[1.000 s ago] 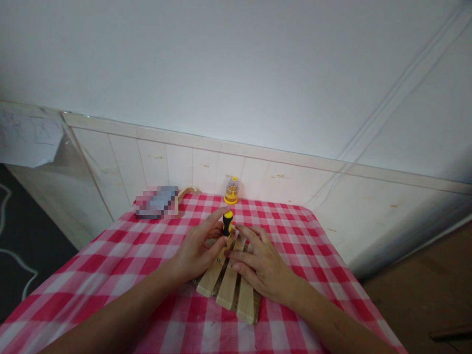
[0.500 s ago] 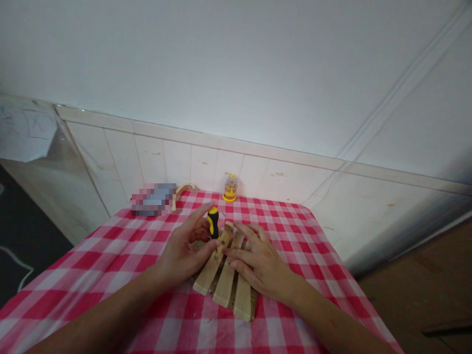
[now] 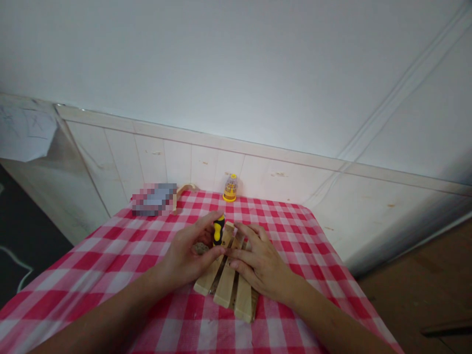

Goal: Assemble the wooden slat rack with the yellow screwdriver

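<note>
A small yellow-and-black screwdriver (image 3: 218, 230) stands nearly upright over the leftmost slat of a wooden slatted piece (image 3: 223, 290). My left hand (image 3: 186, 253) is closed around it, the index finger on top of the handle and the thumb low by its base. The screwdriver's tip is hidden behind the thumb. My right hand (image 3: 261, 260) lies across the slats with its fingers stretched out, its index fingertip close to my left thumb. Pale wooden slats fan toward me, with darker material beneath them. Part of the far ends is covered by my hands.
A yellow-based clear container (image 3: 229, 189) stands at the table's back edge by the wall. Left of it lie a curved wooden piece (image 3: 186, 188) and a blurred-out flat object (image 3: 153, 199). A red-and-white checked cloth (image 3: 295, 309) covers the table.
The screwdriver's handle has shifted slightly right and down and turned, showing more yellow. My left fingers have moved with it, and the thumb now covers the screw spot. My right hand is almost unmoved.
</note>
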